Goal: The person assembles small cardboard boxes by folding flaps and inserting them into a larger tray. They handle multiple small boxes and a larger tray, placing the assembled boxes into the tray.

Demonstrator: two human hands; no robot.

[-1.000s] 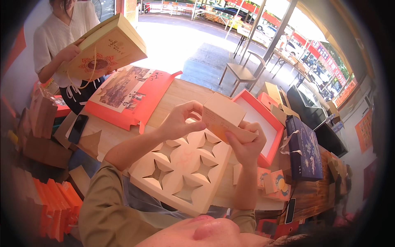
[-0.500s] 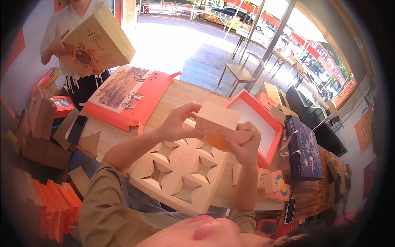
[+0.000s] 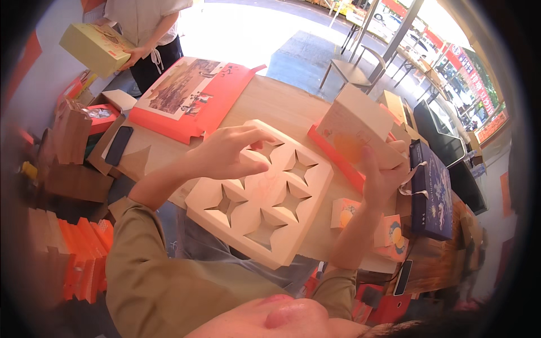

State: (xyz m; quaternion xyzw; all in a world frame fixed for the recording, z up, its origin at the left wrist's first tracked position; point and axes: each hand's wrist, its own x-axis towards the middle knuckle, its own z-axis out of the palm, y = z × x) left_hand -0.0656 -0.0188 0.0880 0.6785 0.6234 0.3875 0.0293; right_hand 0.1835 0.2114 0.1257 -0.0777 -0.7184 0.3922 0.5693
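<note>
Light wooden desk (image 3: 282,93) spans the middle of the view, with a bright doorway and a chair (image 3: 346,72) past its far edge.

Left hand (image 3: 225,149): raised over the cream insert (image 3: 261,211), fingers spread and softly curved, thumb apart from the index finger. Right hand (image 3: 387,169): pinching the small cream box (image 3: 355,121) by its lower right part, thumb on the near face; the other fingers are partly hidden. Box is tilted, held up well to the right of the left hand, in front of a red tray (image 3: 337,158) seen mainly as an edge.

Containers: insert shows at least 5 star-shaped cutouts with folded flaps. Red carton (image 3: 104,124) at left has pale, shiny contents, kind unclear. 2 printed boxes (image 3: 394,236) sit near the right forearm; navy bag (image 3: 433,191) stands beyond them. At upper left, co-worker (image 3: 149,22) holds a yellow box (image 3: 96,50).

Edges: insert's near corner projects over the person's lap. Wood surface shows between insert and red printed sheet (image 3: 191,96), and again right of the insert. Black phone (image 3: 119,145) lies near the desk's left edge.
</note>
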